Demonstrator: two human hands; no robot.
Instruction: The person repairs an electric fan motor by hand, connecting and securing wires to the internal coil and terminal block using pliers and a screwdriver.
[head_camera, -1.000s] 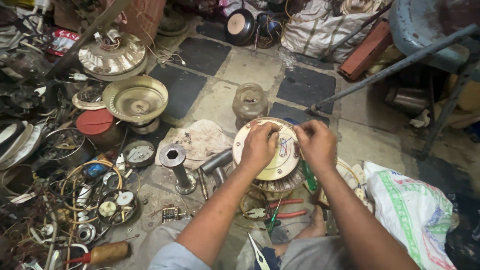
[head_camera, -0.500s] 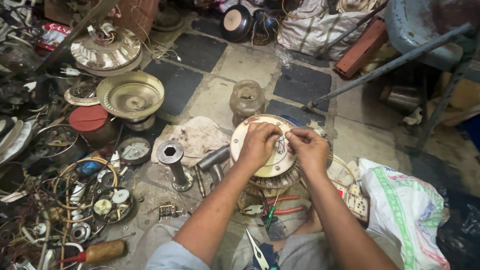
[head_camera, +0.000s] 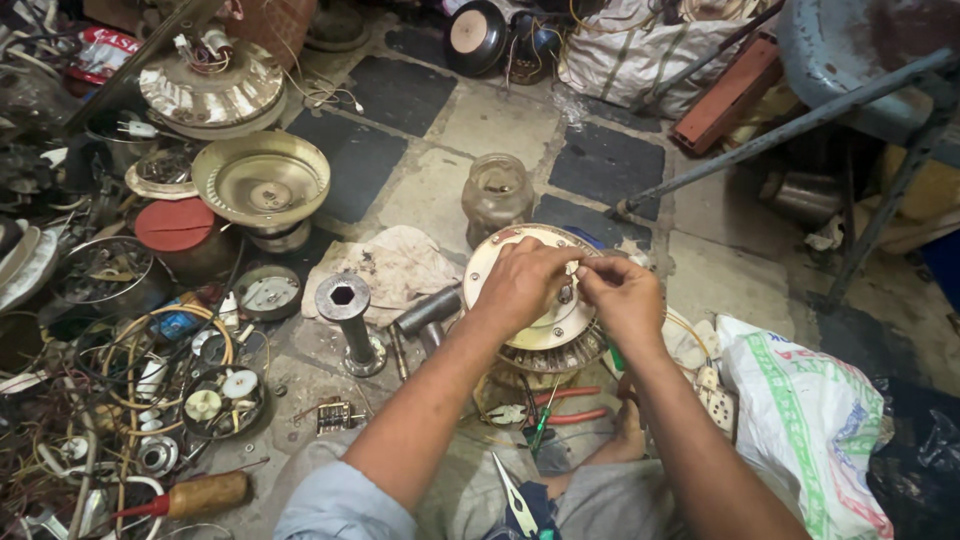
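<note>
The round cream motor cover (head_camera: 535, 300) sits on the finned motor (head_camera: 550, 352) on the floor, at six o'clock from the glass jar (head_camera: 496, 197). The left hand (head_camera: 520, 283) lies curled on the cover. The right hand (head_camera: 622, 292) pinches something small at its centre, so fitting looks unfinished; pliers (head_camera: 560, 408) lie untouched.

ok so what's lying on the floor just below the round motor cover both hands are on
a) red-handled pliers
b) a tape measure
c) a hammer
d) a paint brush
a: red-handled pliers lie on the floor just below the round motor cover, where the left hand and the right hand meet at its centre.
</note>
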